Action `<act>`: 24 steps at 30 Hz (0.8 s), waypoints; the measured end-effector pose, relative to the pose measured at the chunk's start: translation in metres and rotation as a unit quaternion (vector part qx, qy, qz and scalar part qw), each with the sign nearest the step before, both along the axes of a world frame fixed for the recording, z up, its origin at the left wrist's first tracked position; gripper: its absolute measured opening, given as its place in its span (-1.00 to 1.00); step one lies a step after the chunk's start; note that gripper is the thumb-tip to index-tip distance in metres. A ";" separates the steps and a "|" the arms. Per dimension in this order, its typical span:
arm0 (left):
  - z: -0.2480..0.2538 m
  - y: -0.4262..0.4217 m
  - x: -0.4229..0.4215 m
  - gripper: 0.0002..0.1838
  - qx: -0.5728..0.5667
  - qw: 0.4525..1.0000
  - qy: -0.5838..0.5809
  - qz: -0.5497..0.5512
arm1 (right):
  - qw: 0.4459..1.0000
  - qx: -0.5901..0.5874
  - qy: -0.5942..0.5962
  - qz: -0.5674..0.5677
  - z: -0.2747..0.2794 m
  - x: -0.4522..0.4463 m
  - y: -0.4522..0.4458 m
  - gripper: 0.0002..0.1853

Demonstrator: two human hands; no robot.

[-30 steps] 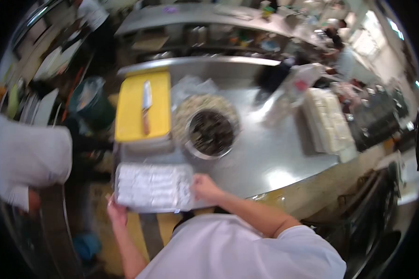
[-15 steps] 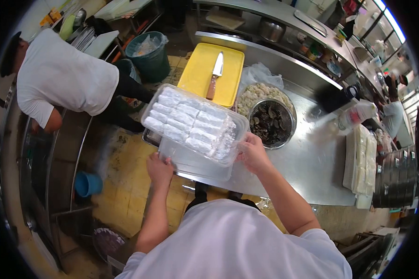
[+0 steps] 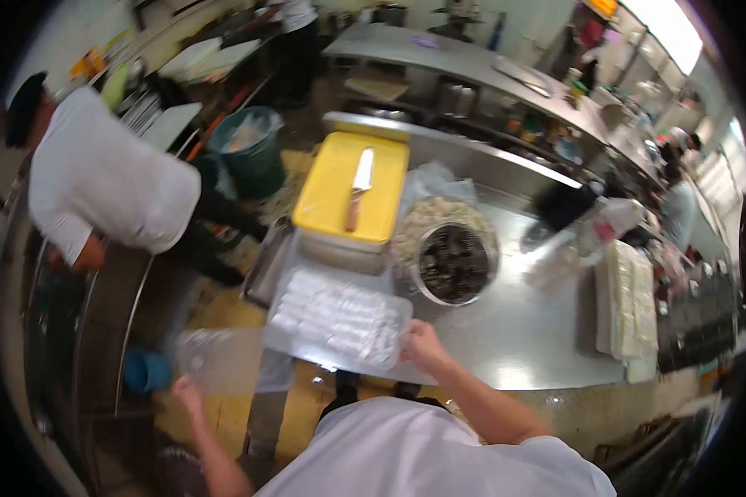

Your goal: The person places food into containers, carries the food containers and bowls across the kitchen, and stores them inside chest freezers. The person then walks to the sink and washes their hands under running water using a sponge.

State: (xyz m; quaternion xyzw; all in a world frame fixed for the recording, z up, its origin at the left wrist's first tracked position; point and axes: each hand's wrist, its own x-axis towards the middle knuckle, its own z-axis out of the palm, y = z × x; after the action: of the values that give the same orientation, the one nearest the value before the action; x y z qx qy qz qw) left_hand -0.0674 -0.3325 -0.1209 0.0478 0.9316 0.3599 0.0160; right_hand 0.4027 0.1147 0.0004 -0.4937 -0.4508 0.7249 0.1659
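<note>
My left hand [image 3: 189,396] is closed on the near edge of a clear plastic lid [image 3: 218,360], held out over the floor left of the table. A clear plastic container [image 3: 398,313] sits at the front left of the steel table. Rows of white, powdery-looking rolls [image 3: 327,315] fill it. My right hand [image 3: 423,346] grips its right end, fingers against the rim. Just behind the container stands a yellow cutting board [image 3: 322,195] on a tub, with a wooden-handled knife [image 3: 361,182] lying on it.
A metal bowl of dark pieces [image 3: 453,263] stands beside a heap of pale food [image 3: 439,217]. White trays [image 3: 626,302] are stacked at the table's right end. A person in a white shirt [image 3: 112,170] bends at the left. A green bin [image 3: 253,157] and blue bucket [image 3: 147,370] stand nearby.
The container has come down toward the table's front edge. My left hand has swung left with the clear lid, out from under the container. The view has also shifted.
</note>
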 end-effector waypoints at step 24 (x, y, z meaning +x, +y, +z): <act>0.105 0.280 0.149 -0.79 0.217 0.935 -0.234 -0.153 | 0.951 0.257 -0.174 0.001 0.049 0.000 -0.033 -0.79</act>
State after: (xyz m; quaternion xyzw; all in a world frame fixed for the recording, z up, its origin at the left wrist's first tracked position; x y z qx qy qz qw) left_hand 0.0811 -0.0523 -0.0162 0.1066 0.7820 0.5475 0.2781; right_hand 0.4030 0.0813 0.0499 -0.5523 -0.6445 0.4873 0.2054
